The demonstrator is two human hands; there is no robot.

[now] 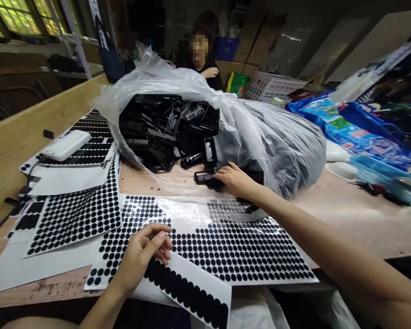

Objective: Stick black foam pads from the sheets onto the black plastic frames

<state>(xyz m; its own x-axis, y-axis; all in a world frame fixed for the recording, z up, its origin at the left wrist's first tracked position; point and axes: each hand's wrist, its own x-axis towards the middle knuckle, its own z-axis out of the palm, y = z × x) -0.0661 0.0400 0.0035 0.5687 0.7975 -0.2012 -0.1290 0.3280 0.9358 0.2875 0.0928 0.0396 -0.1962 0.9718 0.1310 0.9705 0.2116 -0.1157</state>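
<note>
The head-worn camera faces forward and down across the table (359,224). It sits close, above the table's near side.

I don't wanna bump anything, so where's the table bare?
On the right: the tabletop between the plastic bag and blue tray. A small patch lies between the bag's mouth and the dotted sheet. The left is crowded with more sheets.

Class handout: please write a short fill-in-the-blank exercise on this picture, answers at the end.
1. The small sheet is at the camera wearer's ____ hand.
2. The wearer's ____ hand is at a loose part near the bag.
3. The dots on the large sheet are coloured ____.

Missing words: left; right; black.
</note>
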